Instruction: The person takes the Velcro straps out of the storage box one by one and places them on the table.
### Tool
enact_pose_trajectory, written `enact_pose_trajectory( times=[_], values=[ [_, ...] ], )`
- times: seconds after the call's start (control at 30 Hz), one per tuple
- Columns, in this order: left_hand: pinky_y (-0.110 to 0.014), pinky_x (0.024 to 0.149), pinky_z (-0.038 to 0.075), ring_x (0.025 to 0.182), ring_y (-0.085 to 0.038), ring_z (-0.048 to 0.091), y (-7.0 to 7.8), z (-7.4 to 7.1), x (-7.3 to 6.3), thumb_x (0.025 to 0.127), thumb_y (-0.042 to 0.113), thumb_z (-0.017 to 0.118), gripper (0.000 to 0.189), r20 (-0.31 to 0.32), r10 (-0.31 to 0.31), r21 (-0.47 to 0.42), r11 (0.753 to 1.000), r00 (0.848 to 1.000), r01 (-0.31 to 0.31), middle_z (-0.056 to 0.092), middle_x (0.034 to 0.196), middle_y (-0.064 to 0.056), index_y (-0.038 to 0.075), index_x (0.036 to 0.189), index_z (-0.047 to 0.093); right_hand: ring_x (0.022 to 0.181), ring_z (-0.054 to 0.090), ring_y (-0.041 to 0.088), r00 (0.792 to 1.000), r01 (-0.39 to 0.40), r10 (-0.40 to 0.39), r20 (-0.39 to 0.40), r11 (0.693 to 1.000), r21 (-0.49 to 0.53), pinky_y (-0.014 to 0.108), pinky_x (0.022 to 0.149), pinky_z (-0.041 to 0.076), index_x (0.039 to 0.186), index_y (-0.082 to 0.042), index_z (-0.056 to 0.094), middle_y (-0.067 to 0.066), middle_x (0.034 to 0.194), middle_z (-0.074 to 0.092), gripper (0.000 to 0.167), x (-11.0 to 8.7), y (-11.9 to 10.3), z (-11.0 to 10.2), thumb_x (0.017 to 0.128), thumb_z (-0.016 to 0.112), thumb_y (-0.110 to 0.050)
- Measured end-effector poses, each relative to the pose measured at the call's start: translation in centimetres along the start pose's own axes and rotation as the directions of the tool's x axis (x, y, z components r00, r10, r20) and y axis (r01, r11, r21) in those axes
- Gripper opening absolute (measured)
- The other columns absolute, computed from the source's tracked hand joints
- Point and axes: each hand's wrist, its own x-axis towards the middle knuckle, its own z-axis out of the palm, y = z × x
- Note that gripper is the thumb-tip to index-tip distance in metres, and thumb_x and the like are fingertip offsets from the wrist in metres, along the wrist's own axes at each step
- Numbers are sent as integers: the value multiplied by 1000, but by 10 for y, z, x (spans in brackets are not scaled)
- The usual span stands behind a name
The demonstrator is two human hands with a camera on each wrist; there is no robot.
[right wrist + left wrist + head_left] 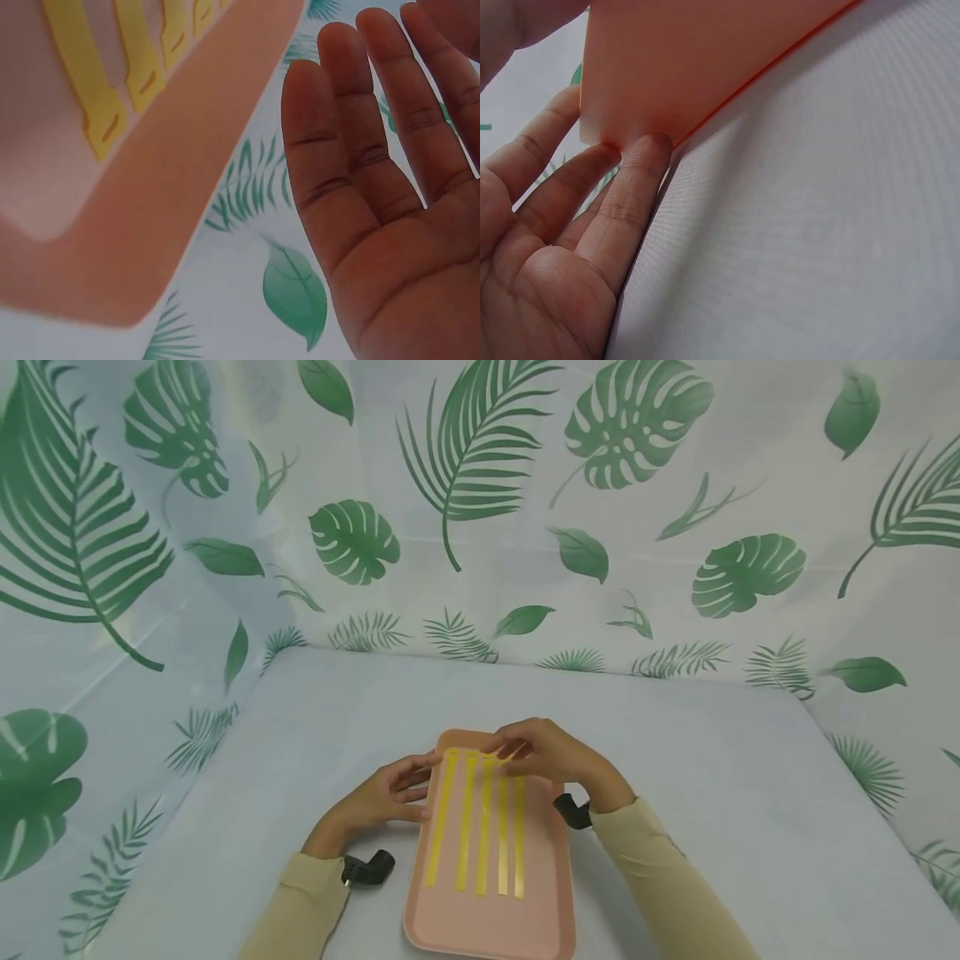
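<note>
A pink tray point(542, 852) with raised walls lies lengthwise before me. Several flat yellow strips point(462, 827) are laid side by side in it, their wider slotted ends at the far side; in the right wrist view, slots show in the yellow strips point(142, 64). My left hand point(378, 795) is at the tray's left edge, and in the left wrist view its fingertips touch the outer wall of the tray point(675, 67). Above the far ends of the strips is my right hand point(551, 753); its fingers point(412, 97) look extended, with nothing seen held.
A white table point(720, 793) bears the tray. Behind and at the sides hangs a white sheet with green leaf prints point(480, 585). Black wrist devices, one on the left point(369, 867) and one on the right point(573, 811), sit close to the tray's sides.
</note>
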Motion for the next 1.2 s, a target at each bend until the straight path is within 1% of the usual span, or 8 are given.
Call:
enact_pose_trajectory(
  times=[0.2,0.3,0.53,0.67,0.83,0.97,1.07,1.2],
  values=[
    [-36,114,53,153,-54,36,0,-1,0,92,2,84,93,12,5,4,1000,1000,-5,27,171,-34,-11,164,29,116,73,40,997,18,-18,69,1000,11,41,99,63,126,9,73,20,130,74,29,16,-1,5,97,75,7],
    [-36,115,52,154,-53,36,0,-2,0,91,3,85,94,18,8,14,1000,1000,-8,27,172,-33,-10,165,28,116,73,38,994,18,-21,109,1000,24,37,97,63,127,8,73,19,132,73,29,23,2,8,98,73,7],
    [-36,117,51,156,-52,33,0,-3,0,91,1,85,94,27,19,19,1000,999,-19,25,173,-30,-10,165,28,112,74,32,981,50,-55,184,998,29,32,93,62,123,6,76,17,128,75,26,38,8,16,98,72,8],
    [-35,117,50,156,-52,31,0,-4,0,90,-1,85,94,28,29,19,999,999,-30,25,173,-31,-11,164,29,110,73,28,976,48,-54,209,998,33,30,91,62,123,5,77,17,128,75,26,46,8,20,98,72,9],
    [-35,118,49,156,-52,32,-1,-6,0,90,0,84,95,40,38,10,999,998,-39,26,172,-32,-11,165,28,107,74,26,967,70,-69,246,998,2,28,92,62,123,3,78,16,126,75,25,55,11,25,99,72,7],
    [-36,118,50,156,-52,33,-2,-6,0,90,0,85,95,46,38,1,999,998,-38,26,172,-32,-10,165,27,107,73,23,959,87,-78,274,996,-23,26,93,61,121,0,79,12,123,77,23,62,13,30,99,75,4],
    [-37,117,50,155,-51,35,-2,-6,0,90,1,85,96,45,33,0,999,998,-33,26,172,-32,-9,166,27,103,73,19,954,66,-59,295,998,-16,26,92,61,119,-4,81,7,121,78,23,66,14,33,97,77,3],
    [-37,117,51,155,-50,36,-3,-7,1,90,0,85,96,41,23,3,1000,999,-24,29,171,-32,-8,166,28,95,71,13,950,21,-20,313,1000,-1,26,91,60,115,-4,83,5,119,78,21,73,16,36,96,79,3]
  ],
)
